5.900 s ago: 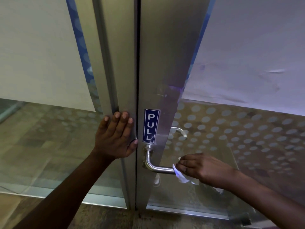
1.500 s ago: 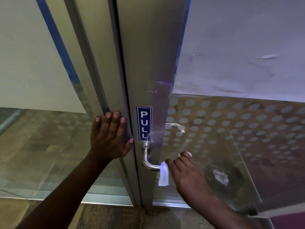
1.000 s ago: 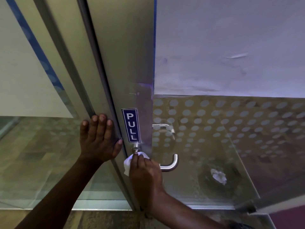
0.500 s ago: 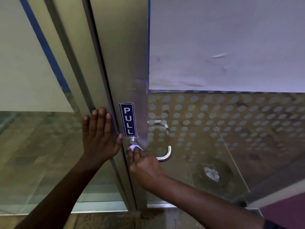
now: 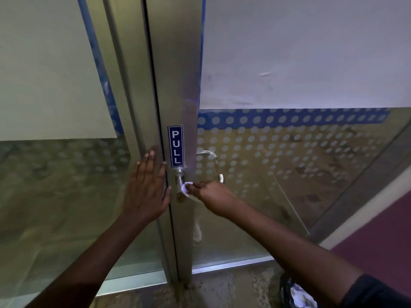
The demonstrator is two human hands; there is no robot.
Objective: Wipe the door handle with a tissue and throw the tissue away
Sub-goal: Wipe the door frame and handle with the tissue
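1. Pinching the white tissue (image 5: 185, 188), the fingers (image 5: 193, 186) of your right hand (image 5: 212, 195) are closed around it and press it against the steel door handle (image 5: 179, 177), just below where the handle meets the door.
2. Your left hand (image 5: 146, 187) lies flat with its fingers spread open, holding nothing, on the metal frame (image 5: 142, 121) just left of the door's edge.
3. You have the blue "PULL" sign (image 5: 175, 146) directly above the handle on the metal door stile (image 5: 178, 70).
4. The far end of the lever (image 5: 221, 177) shows beyond your right hand, in front of the dotted glass panel (image 5: 300, 156).
5. Your right arm wears a dark sleeve (image 5: 373, 292) at the near right corner.
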